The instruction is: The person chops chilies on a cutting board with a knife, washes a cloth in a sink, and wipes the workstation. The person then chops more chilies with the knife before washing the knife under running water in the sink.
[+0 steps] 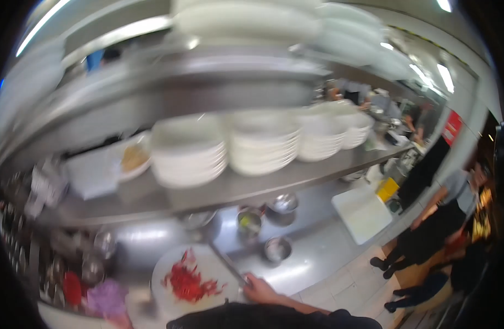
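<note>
My right hand (258, 289) is closed around the handle of a knife (227, 262), whose blade points up and left over the edge of a round white cutting board (164, 271). On that board lies a loose pile of red strips (190, 282), perhaps cut pepper. Low on the left, my left hand (119, 321) shows only in part and is blurred. It is at a crumpled purple cloth (106, 296) and seems to grip it; the fingers are hidden by the cloth.
Metal bowls (277, 249) stand on the steel counter (312, 247), one holding something green (246, 220). Above runs a shelf (241, 189) with stacked white dishes (189, 151). A white rectangular board (361, 214) lies to the right. People in dark aprons (433, 227) stand beyond it.
</note>
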The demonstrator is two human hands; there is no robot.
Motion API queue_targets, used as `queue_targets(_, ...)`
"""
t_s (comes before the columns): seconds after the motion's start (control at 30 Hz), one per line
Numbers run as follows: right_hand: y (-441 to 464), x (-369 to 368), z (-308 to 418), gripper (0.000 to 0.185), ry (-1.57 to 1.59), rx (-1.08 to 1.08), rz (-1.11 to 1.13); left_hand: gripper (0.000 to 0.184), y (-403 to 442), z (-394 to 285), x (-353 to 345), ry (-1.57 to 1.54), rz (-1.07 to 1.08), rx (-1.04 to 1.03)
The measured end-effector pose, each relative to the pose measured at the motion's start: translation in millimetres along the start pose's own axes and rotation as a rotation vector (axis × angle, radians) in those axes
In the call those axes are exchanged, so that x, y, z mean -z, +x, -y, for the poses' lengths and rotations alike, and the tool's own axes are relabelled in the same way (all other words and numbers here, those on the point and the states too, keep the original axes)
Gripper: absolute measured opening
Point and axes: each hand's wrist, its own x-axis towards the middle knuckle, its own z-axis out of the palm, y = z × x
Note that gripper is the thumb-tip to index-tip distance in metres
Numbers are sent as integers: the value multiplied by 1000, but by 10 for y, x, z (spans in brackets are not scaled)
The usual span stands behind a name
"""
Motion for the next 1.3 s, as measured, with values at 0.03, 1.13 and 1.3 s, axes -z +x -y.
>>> queue_targets(0.03,82,-134,-63,42,26,126,-81,63,-14,63,281,-140,108,10)
queue_targets(1.13,46,7,1373,39,140,58,585,44,334,584,-1230,-20,128,360)
queue_targets(1.3,-294,-305,1200,65,-602,343,-87,69,737,-54,-628,965,190,-42)
